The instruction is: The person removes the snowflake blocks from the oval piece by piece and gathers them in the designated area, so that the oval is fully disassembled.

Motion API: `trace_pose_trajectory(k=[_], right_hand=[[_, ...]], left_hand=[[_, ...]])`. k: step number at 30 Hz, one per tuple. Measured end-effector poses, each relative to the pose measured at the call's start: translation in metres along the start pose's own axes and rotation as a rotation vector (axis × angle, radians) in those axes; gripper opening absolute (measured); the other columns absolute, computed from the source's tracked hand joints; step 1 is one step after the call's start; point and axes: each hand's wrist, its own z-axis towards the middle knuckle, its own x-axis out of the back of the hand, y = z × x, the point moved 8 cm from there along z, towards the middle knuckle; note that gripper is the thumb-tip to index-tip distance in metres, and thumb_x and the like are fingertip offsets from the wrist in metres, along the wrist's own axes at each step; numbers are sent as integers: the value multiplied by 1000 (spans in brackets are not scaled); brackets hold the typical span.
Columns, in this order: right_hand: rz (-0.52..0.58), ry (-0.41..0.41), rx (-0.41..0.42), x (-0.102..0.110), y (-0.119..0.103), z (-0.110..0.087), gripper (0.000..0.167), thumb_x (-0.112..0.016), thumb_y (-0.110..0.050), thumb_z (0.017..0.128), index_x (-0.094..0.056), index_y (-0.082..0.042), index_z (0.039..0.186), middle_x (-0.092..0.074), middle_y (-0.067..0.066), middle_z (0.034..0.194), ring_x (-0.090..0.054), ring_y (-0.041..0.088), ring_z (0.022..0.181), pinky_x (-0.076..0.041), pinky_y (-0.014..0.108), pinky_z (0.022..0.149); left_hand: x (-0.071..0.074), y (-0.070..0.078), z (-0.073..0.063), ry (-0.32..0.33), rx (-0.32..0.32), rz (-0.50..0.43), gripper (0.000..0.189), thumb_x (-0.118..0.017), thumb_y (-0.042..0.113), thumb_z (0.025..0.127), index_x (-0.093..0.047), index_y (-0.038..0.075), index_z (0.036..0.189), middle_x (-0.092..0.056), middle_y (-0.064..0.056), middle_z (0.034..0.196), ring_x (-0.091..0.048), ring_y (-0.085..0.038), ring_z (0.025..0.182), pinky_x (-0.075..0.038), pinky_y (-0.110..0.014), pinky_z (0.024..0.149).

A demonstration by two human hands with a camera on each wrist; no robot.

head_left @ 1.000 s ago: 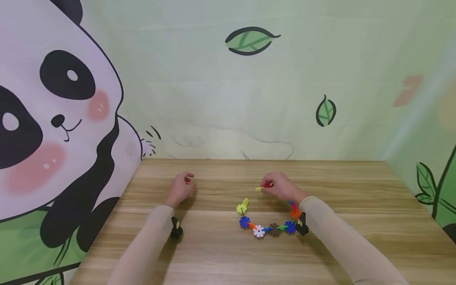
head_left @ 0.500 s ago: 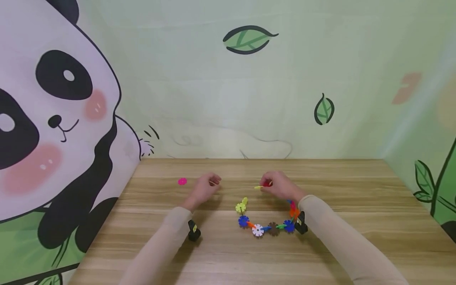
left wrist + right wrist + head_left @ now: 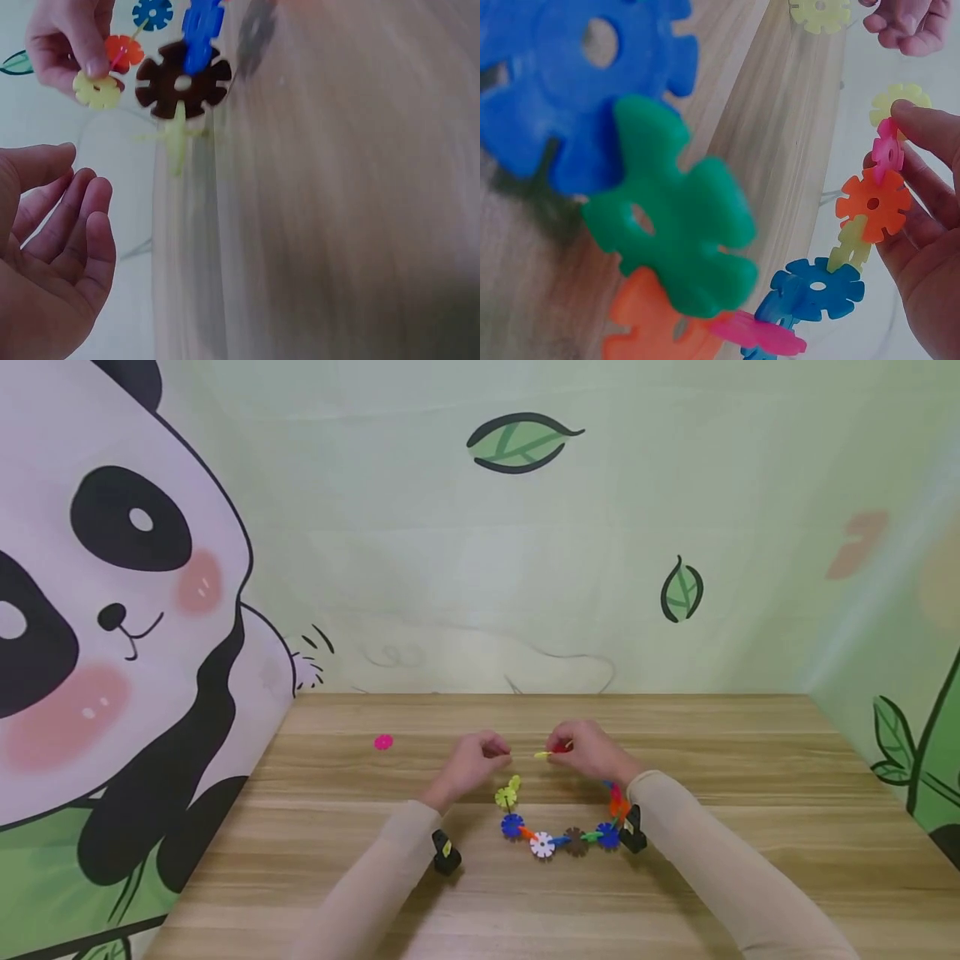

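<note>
A string of notched plastic snowflake discs, blue, white, brown, green, orange, pink and yellow, curves across the table, with a white disc [image 3: 542,845] at its near side. My right hand [image 3: 588,752] pinches the yellow end disc [image 3: 889,101] between thumb and fingers; a pink disc [image 3: 888,150] and an orange disc [image 3: 874,204] hang on behind it. The string's other end, a yellow disc [image 3: 507,797] with a second yellow one, stands apart to the left. My left hand [image 3: 474,764] is just left of the held end, fingers loosely bent, nothing visible in them.
A loose pink disc [image 3: 383,742] lies on the wooden table [image 3: 300,877] at the back left. Behind the table hangs a pale green cloth [image 3: 420,552] printed with a panda and leaves. Black wrist cameras [image 3: 446,853] are worn on both wrists.
My left hand has moved right from the loose pink disc, which now shows fully on the table, to near the right hand. The right hand stays almost still, still holding the yellow disc.
</note>
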Motion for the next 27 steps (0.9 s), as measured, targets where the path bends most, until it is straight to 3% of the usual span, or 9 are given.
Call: trace_pose_trajectory(k=[10,16,27], right_hand=[[4,-2,7,-2,-1,1,6,-73,-6,82,-70,-10,84,-64,-4,81,-56,15,75,-50,30,69],[20,-2,26,-2,-3,-1,8,-72,-4,81,-70,-10,86,-65,-3,82,-58,14,76,-51,29,68],[4,6,56,-1,-8,-3,6,-73,-5,81,-69,-9,84,-65,-3,80,-57,13,74,-51,29,67]], left_hand=[[-19,6,4,-27,26,-35,18,-66,7,88,-65,0,103,-65,-3,93,-60,-17,86,-51,-29,76],[-30,11,8,-25,-20,-58,12,-67,5,87,-66,2,99,-66,-4,92,-61,-16,85,-51,-27,75],[-35,12,10,6,-15,-38,6,-67,7,87,-66,5,93,-65,-2,87,-59,-14,80,-50,-26,71]])
